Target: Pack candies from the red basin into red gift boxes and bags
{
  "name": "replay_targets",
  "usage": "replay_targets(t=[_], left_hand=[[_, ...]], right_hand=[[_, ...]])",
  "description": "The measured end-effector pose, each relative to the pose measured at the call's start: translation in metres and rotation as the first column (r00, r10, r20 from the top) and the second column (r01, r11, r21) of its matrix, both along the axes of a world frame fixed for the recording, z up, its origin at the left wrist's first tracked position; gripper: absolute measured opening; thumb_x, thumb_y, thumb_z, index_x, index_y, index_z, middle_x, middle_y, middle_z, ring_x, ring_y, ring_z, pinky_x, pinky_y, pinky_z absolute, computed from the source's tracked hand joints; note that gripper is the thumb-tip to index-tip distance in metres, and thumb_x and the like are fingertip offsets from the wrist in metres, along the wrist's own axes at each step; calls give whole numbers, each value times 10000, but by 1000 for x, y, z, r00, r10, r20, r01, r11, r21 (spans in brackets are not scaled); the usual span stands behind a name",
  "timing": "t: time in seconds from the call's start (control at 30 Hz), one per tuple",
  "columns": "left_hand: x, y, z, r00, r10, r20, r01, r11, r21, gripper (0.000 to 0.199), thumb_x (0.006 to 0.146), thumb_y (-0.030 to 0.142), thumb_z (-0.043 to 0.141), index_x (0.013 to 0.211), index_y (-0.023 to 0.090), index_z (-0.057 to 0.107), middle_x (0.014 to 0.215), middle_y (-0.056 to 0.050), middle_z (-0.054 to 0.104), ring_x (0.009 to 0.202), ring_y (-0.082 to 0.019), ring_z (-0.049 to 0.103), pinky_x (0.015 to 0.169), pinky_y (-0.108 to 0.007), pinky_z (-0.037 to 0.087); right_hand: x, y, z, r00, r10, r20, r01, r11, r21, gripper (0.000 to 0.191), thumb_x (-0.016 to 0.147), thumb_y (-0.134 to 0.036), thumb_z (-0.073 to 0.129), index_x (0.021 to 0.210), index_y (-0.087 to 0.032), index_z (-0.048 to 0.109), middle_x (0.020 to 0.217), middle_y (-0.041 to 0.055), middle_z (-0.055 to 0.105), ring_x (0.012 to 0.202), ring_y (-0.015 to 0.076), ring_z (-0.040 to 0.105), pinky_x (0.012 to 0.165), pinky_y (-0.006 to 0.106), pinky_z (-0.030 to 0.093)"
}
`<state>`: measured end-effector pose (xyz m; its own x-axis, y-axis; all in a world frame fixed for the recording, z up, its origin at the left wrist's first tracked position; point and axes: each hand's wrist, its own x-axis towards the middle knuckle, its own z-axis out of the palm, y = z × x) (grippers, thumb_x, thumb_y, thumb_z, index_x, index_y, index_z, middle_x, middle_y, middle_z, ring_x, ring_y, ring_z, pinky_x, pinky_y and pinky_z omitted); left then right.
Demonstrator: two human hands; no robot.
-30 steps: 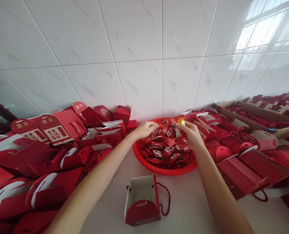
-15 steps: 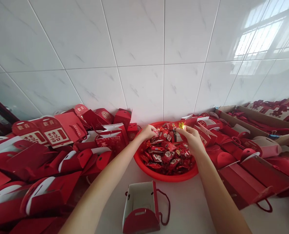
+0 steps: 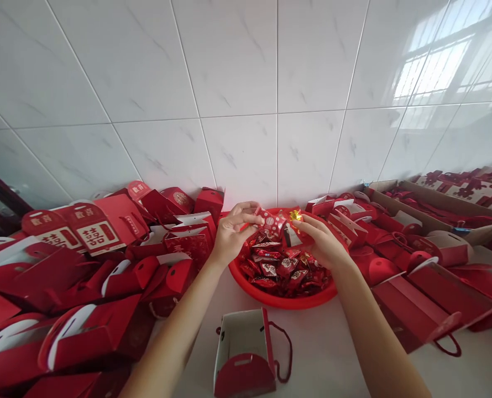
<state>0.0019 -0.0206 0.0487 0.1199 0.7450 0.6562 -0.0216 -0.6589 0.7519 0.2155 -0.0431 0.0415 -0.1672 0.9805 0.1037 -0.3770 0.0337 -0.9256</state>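
Note:
My left hand [image 3: 236, 231] pinches a red, white-dotted candy packet [image 3: 272, 223] above the left part of a red plastic basket [image 3: 289, 302]. My right hand [image 3: 321, 239] is closed on wrapped candy with a shiny gold end [image 3: 296, 215], over the basket's right side; the fingers hide part of it. Several red-wrapped candies [image 3: 288, 266] fill the basket below both hands. In front of the basket, close to me, stands an open red gift box [image 3: 244, 371] with a pale inside and a dark red cord handle [image 3: 289, 354] at its right.
Many red gift boxes [image 3: 92, 331] crowd the table on the left, and more red boxes [image 3: 415, 309] stand on the right. A cardboard carton [image 3: 445, 216] with red items sits at the back right. The white tiled wall [image 3: 237, 155] rises behind.
My left hand has lifted and turned, bringing the dotted packet up out of the basket into view. My right hand has shifted slightly left and down with the gold-ended candy.

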Motion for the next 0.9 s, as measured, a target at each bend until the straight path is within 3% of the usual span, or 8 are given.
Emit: replay_targets(t=[0.1, 0.2, 0.3, 0.4, 0.5, 0.6, 0.73, 0.9], left_hand=[[-2, -11, 1, 994, 51, -98, -36, 988, 147, 79, 802, 227, 763, 758, 261, 819, 1108, -68, 714, 1050, -200, 676, 944, -339, 549], [-8, -20, 1, 978, 101, -183, -58, 972, 226, 175, 841, 164, 686, 814, 265, 826, 1001, -54, 724, 976, -182, 679, 869, -309, 552], [-13, -30, 2, 975, 35, -219, -5, 991, 136, 184, 842, 182, 649, 891, 235, 818, 972, -56, 712, 944, -189, 669, 838, -310, 551], [-13, -42, 4, 982, -54, -182, 41, 996, -77, 143, 826, 302, 715, 891, 187, 770, 937, -58, 685, 882, -192, 666, 740, -287, 560], [-5, -53, 6, 994, 18, -111, -41, 977, -209, 244, 774, 354, 810, 826, 186, 641, 820, 5, 627, 730, -130, 623, 645, -225, 520], [0, -60, 6, 994, 84, -66, -97, 969, -226, 346, 765, 356, 833, 896, 215, 545, 800, 40, 601, 721, -112, 600, 656, -211, 508], [-3, -62, 4, 986, 44, -159, -80, 971, -226, 357, 821, 357, 790, 1101, 222, 614, 957, -13, 688, 876, -156, 654, 802, -262, 532], [-10, -62, 3, 988, 46, -145, -74, 978, -195, 254, 824, 375, 780, 989, 195, 709, 964, -30, 716, 863, -170, 673, 792, -268, 544]], right_hand=[[-7, -11, 8, 997, 67, 33, -69, 996, 65, 405, 684, -435, 875, 978, -223, 694, 931, 10, 716, 822, 180, 685, 654, 263, 584], [-12, -18, 11, 997, 19, 79, -27, 995, 101, 563, 612, -332, 929, 1091, -198, 663, 1023, 40, 740, 924, 212, 705, 789, 311, 591], [-14, -21, 12, 991, -52, 126, 33, 988, 151, 604, 588, -304, 940, 1109, -195, 656, 1014, 40, 754, 925, 228, 713, 798, 334, 591], [-15, -26, 15, 985, -31, 171, -7, 976, 220, 532, 620, -341, 926, 1061, -196, 665, 984, 41, 762, 877, 228, 721, 776, 339, 595], [-18, -32, 20, 977, -36, 211, -21, 965, 262, 491, 638, -363, 920, 1013, -191, 655, 941, 38, 759, 836, 222, 714, 741, 332, 592], [-20, -36, 21, 965, -66, 255, -19, 948, 317, 477, 649, -353, 917, 1007, -187, 648, 949, 38, 745, 863, 222, 698, 750, 328, 584], [-22, -37, 20, 950, -100, 295, -19, 927, 375, 425, 677, -341, 904, 978, -182, 650, 949, 38, 726, 882, 220, 686, 777, 331, 578], [-25, -39, 20, 968, -38, 248, -48, 942, 331, 481, 660, -370, 919, 1015, -203, 642, 950, 34, 741, 860, 224, 706, 752, 339, 603]])
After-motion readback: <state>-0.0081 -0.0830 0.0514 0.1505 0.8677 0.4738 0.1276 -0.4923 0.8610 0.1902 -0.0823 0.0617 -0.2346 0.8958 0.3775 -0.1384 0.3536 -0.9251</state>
